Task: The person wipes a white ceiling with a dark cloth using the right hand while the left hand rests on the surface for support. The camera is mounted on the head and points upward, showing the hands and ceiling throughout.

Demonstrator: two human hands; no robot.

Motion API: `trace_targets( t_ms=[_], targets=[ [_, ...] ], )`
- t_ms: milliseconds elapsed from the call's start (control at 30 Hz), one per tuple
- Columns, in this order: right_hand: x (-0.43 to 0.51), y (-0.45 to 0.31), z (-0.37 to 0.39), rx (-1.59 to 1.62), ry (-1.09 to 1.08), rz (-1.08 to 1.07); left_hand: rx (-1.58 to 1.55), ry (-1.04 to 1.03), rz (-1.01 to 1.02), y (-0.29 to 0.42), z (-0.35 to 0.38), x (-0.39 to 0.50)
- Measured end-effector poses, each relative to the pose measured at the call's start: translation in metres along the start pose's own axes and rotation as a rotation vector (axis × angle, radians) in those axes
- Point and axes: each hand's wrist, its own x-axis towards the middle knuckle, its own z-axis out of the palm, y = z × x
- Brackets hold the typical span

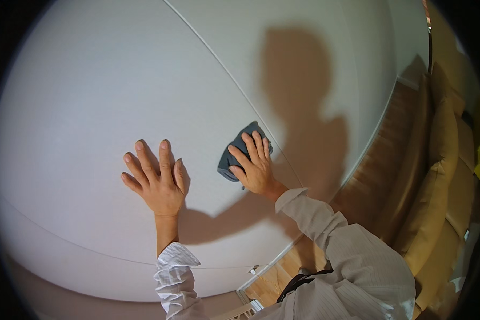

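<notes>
My left hand [158, 188] rests palm-first against a large white wall [104, 92], its fingers spread and nothing in it. To its right, my right hand [258, 170] presses a folded dark grey cloth [233, 157] to the same surface. The fingers lie over the cloth, and part of it shows at the left and above them. A thin straight seam [220, 60] crosses the wall diagonally and passes just right of the cloth.
Shadows of a head and arms fall on the wall. A pale baseboard [368, 150] borders the wooden floor [276, 276]. At the right stands a tan leather sofa [428, 208]. Low on the wall is a small white fitting [253, 271].
</notes>
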Motion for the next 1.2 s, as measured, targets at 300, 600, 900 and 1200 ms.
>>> trace_targets(
  t_ms=[300,600,900,1200],
  targets=[
    [0.011,-0.011,0.010,-0.047,-0.102,-0.166,0.006,-0.028,-0.007,0.002,-0.002,-0.001],
    [0.077,-0.040,-0.001,-0.004,0.044,-0.082,-0.045,-0.015,-0.037,0.004,-0.006,-0.002],
    [0.082,-0.022,-0.008,-0.118,-0.035,-0.289,-0.095,-0.003,-0.050,0.006,0.000,-0.006],
    [0.144,-0.061,-0.008,-0.052,0.109,-0.249,-0.159,0.039,-0.189,0.013,0.000,-0.003]
  ],
)
